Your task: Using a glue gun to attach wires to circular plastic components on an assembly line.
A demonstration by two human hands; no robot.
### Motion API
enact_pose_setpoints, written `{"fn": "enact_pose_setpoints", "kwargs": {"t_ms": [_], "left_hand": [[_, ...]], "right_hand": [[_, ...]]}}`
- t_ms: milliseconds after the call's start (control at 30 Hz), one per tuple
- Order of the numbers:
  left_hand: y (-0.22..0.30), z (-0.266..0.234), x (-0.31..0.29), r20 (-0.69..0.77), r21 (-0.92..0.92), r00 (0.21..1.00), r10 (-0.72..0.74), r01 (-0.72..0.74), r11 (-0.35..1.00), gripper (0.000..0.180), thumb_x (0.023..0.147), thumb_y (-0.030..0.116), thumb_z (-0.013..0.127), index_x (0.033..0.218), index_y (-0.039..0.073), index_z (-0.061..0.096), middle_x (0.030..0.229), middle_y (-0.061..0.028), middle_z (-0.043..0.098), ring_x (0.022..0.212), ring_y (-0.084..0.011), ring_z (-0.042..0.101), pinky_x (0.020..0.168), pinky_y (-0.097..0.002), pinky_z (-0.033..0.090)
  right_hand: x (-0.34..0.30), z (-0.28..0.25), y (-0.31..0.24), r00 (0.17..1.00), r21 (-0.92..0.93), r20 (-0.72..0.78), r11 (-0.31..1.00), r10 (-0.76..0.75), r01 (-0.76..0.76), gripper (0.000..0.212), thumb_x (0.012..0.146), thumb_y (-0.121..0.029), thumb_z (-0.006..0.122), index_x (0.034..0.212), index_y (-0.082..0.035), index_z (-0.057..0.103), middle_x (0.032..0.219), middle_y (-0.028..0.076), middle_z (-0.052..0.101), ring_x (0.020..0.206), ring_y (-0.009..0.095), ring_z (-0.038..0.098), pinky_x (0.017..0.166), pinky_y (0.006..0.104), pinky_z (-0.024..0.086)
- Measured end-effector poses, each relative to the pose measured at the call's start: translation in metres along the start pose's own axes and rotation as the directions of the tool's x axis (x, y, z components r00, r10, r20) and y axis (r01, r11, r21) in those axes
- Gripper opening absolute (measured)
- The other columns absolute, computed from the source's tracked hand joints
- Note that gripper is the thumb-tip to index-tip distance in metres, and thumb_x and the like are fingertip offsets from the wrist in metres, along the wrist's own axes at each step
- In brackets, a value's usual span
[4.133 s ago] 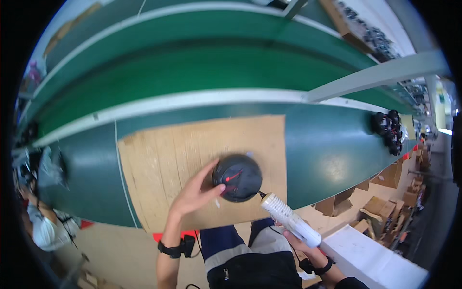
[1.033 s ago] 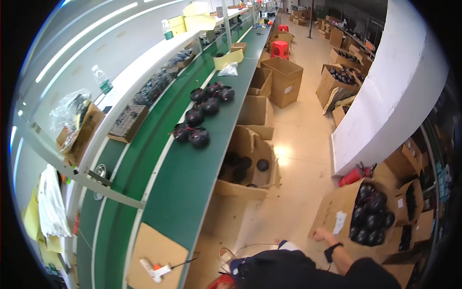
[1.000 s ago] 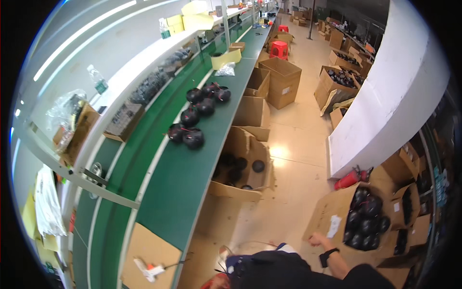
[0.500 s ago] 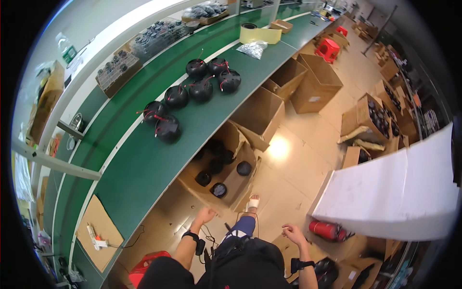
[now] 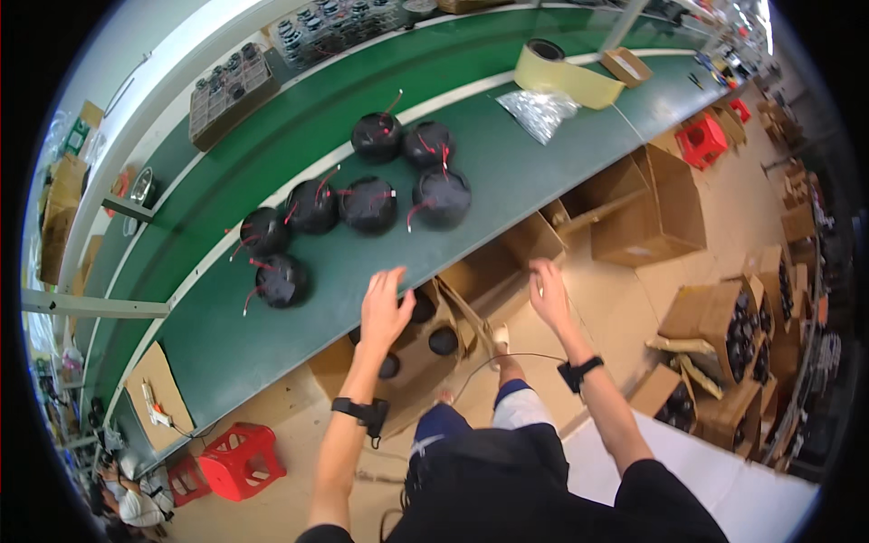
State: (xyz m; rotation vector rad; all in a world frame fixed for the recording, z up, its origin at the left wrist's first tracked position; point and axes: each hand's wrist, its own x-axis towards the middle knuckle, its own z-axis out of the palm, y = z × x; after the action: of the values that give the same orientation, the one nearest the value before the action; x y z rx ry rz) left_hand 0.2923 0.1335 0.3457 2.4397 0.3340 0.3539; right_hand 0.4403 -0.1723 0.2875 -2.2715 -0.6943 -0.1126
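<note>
Several round black housings (image 5: pixel 368 205) with thin red wires sit grouped on the green workbench (image 5: pixel 335 290). My left hand (image 5: pixel 386 308) hovers by the bench's near edge, fingers stretched and nothing in them. Below it, a cardboard box (image 5: pixel 421 362) on the floor has more black round housings (image 5: pixel 443 341) inside, partly hidden by the hand and the bench. Above the floor cartons to the right, my right hand (image 5: pixel 549 294) is raised with its fingers apart and slightly bent, also bare. Neither hand touches a housing. Dark bands with small modules circle both wrists.
A glue gun (image 5: pixel 156 407) lies on a cardboard sheet at the bench's left end. Farther along are a silvery bag (image 5: pixel 541 110) and a yellow sheet roll (image 5: pixel 570 77). Red stools (image 5: pixel 243 462), open cartons (image 5: pixel 647 208) and a white panel (image 5: pixel 670 471) stand around. Another person (image 5: pixel 140 498) is at lower left.
My body has turned and come closer to the bench. Both hands have risen and reached forward, the left to the bench edge. The left fingers, curled before, are now stretched.
</note>
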Motion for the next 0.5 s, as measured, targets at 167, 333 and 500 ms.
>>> {"fn": "enact_pose_setpoints", "kwargs": {"t_ms": [167, 333, 500], "left_hand": [[0.034, 0.071, 0.154, -0.152, 0.330, 0.986, -0.068, 0.116, 0.937, 0.103, 0.062, 0.035, 0.083, 0.144, 0.005, 0.029, 0.137, -0.0267, 0.040, 0.129, -0.0439, 0.039, 0.105, -0.0514, 0.035], [0.036, 0.118, 0.172, -0.131, 0.295, 0.907, -0.401, 0.422, 0.857, 0.110, 0.055, 0.041, 0.086, 0.141, 0.004, 0.030, 0.130, -0.0254, 0.038, 0.105, -0.0401, 0.050, 0.089, -0.0476, 0.043], [0.092, 0.121, 0.031, 0.157, 0.029, 0.887, -0.434, 0.435, 0.900, 0.113, 0.053, 0.037, 0.086, 0.144, 0.002, 0.028, 0.134, -0.0278, 0.037, 0.120, -0.0450, 0.044, 0.097, -0.0513, 0.043]], "right_hand": [[0.225, 0.082, 0.042, 0.948, -0.104, -0.151, 0.958, -0.280, 0.267, 0.034, 0.088, -0.006, 0.055, 0.122, 0.001, 0.052, 0.128, 0.028, 0.049, 0.118, 0.044, 0.048, 0.100, 0.0462, 0.042], [0.265, 0.152, 0.069, 0.929, -0.388, 0.042, 0.851, -0.367, 0.354, 0.043, 0.081, -0.008, 0.053, 0.123, -0.001, 0.055, 0.130, 0.026, 0.051, 0.120, 0.041, 0.050, 0.102, 0.0462, 0.040], [0.269, 0.151, 0.091, 0.910, -0.346, 0.039, 0.848, -0.413, 0.400, 0.042, 0.085, -0.010, 0.050, 0.126, -0.006, 0.056, 0.132, 0.022, 0.051, 0.120, 0.039, 0.049, 0.102, 0.0458, 0.040]]}}
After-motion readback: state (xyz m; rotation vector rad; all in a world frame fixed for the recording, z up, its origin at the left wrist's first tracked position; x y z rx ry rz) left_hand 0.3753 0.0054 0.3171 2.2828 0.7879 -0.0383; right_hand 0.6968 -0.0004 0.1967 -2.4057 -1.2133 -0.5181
